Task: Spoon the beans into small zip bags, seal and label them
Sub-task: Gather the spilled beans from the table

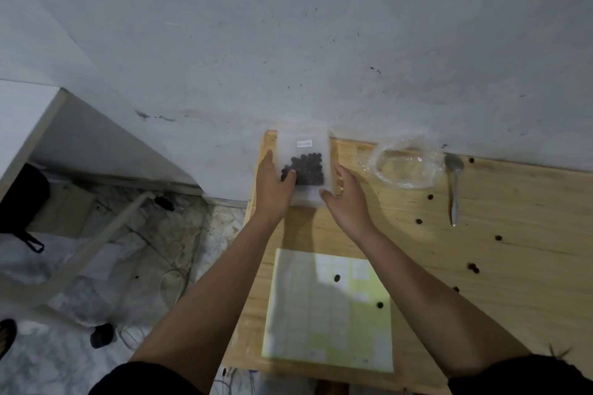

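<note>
A small zip bag (308,151) holding dark beans (306,170) lies at the far left corner of the wooden table (497,234), against the wall. A white label (304,144) is stuck near its top. My left hand (276,183) lies along the bag's left side with the thumb pressed on the beans. My right hand (346,199) is at the bag's right side, its thumb touching the bag's near corner and its fingers straight. A metal spoon (454,189) lies on the table to the right.
A crumpled clear plastic bag (406,163) sits between the zip bag and the spoon. A sheet of labels (330,308) lies near me with two loose beans on it. More beans are scattered over the right of the table. The table's left edge drops to a cluttered floor.
</note>
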